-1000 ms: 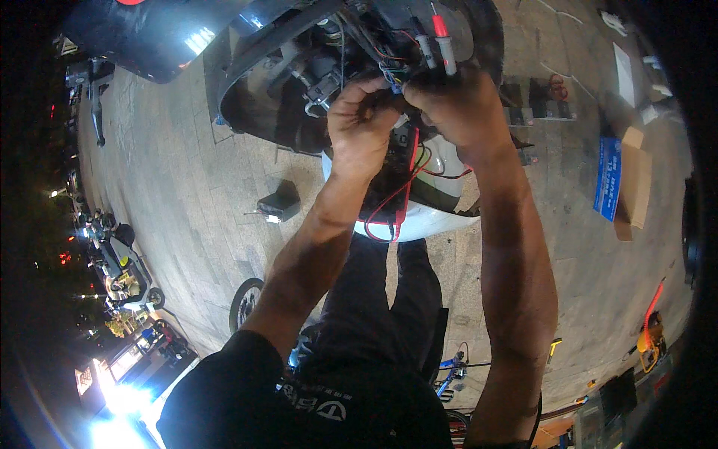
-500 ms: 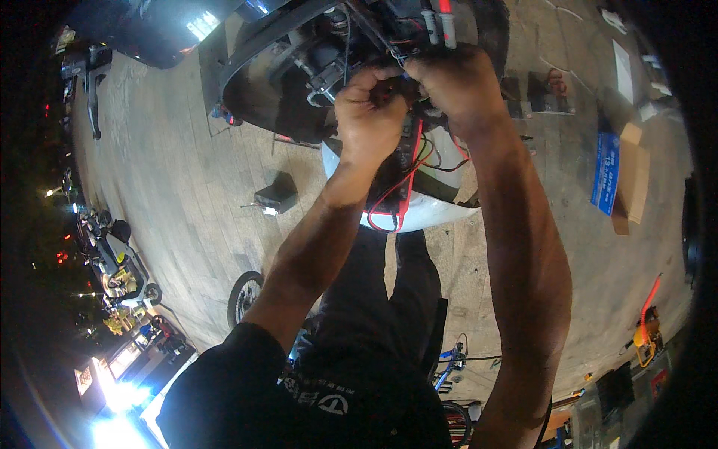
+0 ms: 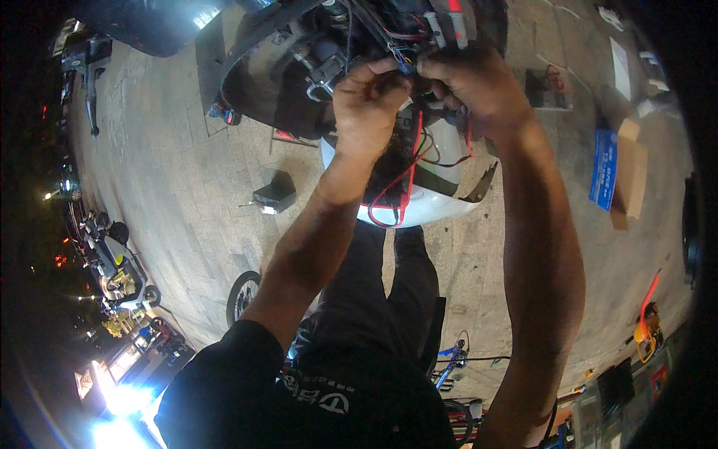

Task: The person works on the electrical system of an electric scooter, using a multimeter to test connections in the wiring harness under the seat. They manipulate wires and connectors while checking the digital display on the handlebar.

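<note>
At the top middle, my two hands meet at a small blue wire connector with several thin coloured wires. My left hand is closed, its thumb and forefinger pinched at the connector's left side. On the right, my right hand is curled, fingertips against the same spot; its grip is partly hidden. Just above it stand two grey test probes, one with a red end. Below the hands, a black tester with a red edge lies on a white panel, with red and black leads looping over it.
The dark vehicle body with exposed metal parts surrounds the hands. On the paving are a black box, an open blue-and-brown carton and a wheel. A parked scooter stands far left; an orange-red tool lies right.
My right hand and forearm have shifted a little to the right. The blue connector and its wires show more plainly between my hands. The left hand stays nearly in place.
</note>
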Demonstrator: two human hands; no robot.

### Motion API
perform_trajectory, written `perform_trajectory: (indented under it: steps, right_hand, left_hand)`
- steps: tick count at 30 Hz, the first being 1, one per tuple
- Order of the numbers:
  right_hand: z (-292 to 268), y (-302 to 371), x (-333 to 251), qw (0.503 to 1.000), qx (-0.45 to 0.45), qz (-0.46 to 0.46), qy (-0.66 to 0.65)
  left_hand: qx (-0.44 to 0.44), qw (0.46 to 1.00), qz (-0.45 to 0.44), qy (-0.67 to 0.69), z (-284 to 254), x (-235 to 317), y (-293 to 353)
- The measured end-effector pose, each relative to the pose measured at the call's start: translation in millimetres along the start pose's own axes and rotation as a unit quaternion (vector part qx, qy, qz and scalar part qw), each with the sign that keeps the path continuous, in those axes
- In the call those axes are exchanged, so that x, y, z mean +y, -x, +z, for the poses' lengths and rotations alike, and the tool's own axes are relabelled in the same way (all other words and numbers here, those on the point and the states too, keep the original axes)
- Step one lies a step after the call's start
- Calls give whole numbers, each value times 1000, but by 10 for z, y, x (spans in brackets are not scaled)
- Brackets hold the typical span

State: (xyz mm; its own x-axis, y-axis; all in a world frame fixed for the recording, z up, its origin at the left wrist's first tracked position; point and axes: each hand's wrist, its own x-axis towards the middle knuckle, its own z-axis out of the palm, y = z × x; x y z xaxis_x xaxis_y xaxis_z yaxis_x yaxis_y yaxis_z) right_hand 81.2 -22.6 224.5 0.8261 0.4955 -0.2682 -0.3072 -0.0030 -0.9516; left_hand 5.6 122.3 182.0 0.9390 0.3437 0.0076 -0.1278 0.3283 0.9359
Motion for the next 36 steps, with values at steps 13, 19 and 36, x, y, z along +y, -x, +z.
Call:
perform_trajectory:
  steps: [13, 19, 36]
  right_hand:
    - [163, -177, 99, 970, 121, -82, 194]
    - [214, -52, 72, 957, 152, -91, 230]
    - [166, 127, 50, 978, 110, -86, 157]
  left_hand:
    - [1, 997, 28, -66, 52, 8, -15]
    - [4, 1000, -4, -1, 36, -25, -19]
    - [-40, 991, -57, 113, -71, -35, -21]
